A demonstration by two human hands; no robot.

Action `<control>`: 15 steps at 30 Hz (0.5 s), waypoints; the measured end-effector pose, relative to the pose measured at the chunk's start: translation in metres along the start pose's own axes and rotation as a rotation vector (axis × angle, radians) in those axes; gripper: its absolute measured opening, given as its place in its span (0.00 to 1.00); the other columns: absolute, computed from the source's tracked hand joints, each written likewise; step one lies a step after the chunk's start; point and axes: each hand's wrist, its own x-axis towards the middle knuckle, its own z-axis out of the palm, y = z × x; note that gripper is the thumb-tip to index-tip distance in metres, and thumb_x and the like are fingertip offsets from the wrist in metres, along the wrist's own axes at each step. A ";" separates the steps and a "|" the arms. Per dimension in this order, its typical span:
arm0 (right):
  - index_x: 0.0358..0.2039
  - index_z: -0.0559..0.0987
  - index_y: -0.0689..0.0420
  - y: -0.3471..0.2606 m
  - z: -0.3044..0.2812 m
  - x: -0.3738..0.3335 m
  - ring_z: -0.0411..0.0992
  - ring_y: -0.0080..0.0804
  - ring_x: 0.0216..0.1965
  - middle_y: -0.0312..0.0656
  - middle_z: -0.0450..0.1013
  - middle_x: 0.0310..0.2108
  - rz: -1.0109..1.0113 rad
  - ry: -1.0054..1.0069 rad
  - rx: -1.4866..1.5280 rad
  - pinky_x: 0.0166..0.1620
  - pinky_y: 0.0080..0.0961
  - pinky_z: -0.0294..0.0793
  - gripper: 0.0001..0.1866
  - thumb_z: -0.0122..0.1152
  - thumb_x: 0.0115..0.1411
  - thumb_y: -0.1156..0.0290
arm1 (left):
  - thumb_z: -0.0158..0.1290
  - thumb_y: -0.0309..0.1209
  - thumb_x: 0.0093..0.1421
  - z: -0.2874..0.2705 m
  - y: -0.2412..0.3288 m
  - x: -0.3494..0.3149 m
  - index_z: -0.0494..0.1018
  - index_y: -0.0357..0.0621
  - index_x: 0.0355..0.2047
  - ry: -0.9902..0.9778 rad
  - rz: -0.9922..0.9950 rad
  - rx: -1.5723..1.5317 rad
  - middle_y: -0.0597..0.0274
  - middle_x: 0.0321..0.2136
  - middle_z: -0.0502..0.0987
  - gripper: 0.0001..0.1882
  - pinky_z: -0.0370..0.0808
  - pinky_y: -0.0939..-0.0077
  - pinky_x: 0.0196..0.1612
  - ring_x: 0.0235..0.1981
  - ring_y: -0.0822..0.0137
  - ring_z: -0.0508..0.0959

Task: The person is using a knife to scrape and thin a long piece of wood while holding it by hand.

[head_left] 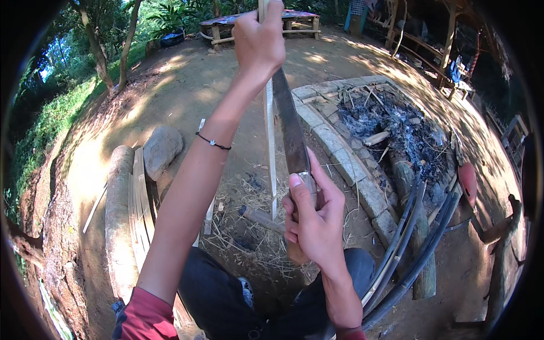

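Raised far out in front, my left hand (260, 41) is closed around the upper part of a thin pale bamboo strip (270, 147). The strip hangs down almost upright, its lower end over a short piece of wood (263, 219). My right hand (320, 218) grips the wooden handle of a machete (290, 124). Its long dark blade points up and away from me, running along the right side of the strip toward my left hand. The blade's tip is hidden behind that hand. Thin shavings (255, 249) are scattered on the ground below, between my legs.
Split bamboo slats (140, 195), a log (122, 226) and a big stone (162, 152) lie on the left. To the right, a stone-edged fire pit (340, 153) holds ash and charred wood, with dark bamboo poles (428, 266) beside it. A low bench (289, 25) stands farther off.
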 end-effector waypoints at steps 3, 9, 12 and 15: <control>0.70 0.58 0.59 0.009 0.007 0.000 0.59 0.13 0.14 0.29 0.64 0.18 0.028 0.006 -0.013 0.15 0.16 0.58 0.31 0.53 0.70 0.70 | 0.44 0.47 0.71 0.007 0.005 -0.003 0.67 0.36 0.17 0.150 0.214 0.106 0.55 0.09 0.64 0.30 0.61 0.60 0.23 0.16 0.65 0.67; 0.70 0.58 0.59 0.063 0.003 0.002 0.59 0.13 0.13 0.28 0.64 0.18 0.137 0.027 -0.050 0.15 0.17 0.59 0.30 0.52 0.70 0.69 | 0.44 0.43 0.72 0.005 0.001 -0.003 0.67 0.32 0.19 0.231 0.249 0.146 0.48 0.11 0.63 0.29 0.58 0.56 0.23 0.15 0.63 0.63; 0.70 0.60 0.52 0.060 -0.004 0.003 0.58 0.13 0.12 0.29 0.63 0.18 0.133 0.041 -0.043 0.14 0.16 0.57 0.28 0.52 0.71 0.69 | 0.42 0.44 0.73 0.005 0.001 -0.005 0.65 0.32 0.18 0.215 0.198 0.138 0.52 0.10 0.61 0.31 0.58 0.57 0.22 0.16 0.66 0.62; 0.70 0.60 0.55 0.042 -0.001 0.006 0.58 0.13 0.12 0.30 0.64 0.18 0.008 0.040 -0.041 0.14 0.16 0.57 0.28 0.52 0.71 0.69 | 0.41 0.45 0.73 0.001 0.000 -0.004 0.64 0.32 0.17 0.199 0.268 0.155 0.54 0.10 0.59 0.32 0.57 0.58 0.22 0.16 0.67 0.61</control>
